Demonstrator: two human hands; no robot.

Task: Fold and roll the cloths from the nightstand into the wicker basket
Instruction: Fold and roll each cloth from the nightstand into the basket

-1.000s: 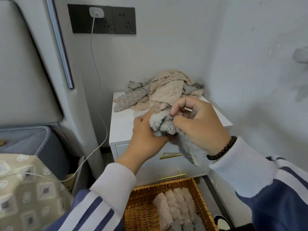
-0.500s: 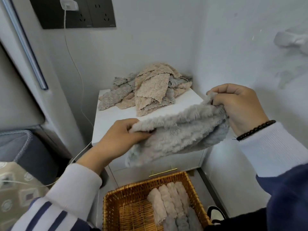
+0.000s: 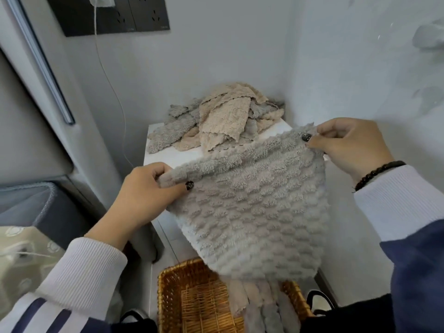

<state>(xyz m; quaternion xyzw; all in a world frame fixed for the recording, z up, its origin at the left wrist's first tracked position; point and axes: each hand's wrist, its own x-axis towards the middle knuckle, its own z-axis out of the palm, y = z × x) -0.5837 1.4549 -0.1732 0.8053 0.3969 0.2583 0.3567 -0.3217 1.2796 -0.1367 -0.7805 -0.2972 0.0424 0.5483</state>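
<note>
Nearest, the wicker basket (image 3: 192, 306) stands on the floor, with rolled cloths (image 3: 262, 308) lying in its right part. Above it hangs the grey cloth (image 3: 249, 212), spread flat in the air. The left hand (image 3: 144, 195) pinches its upper left corner and the right hand (image 3: 350, 145) pinches its upper right corner. Behind, on the white nightstand (image 3: 173, 156), lies a pile of cloths (image 3: 221, 121), grey and beige, near the wall corner.
</note>
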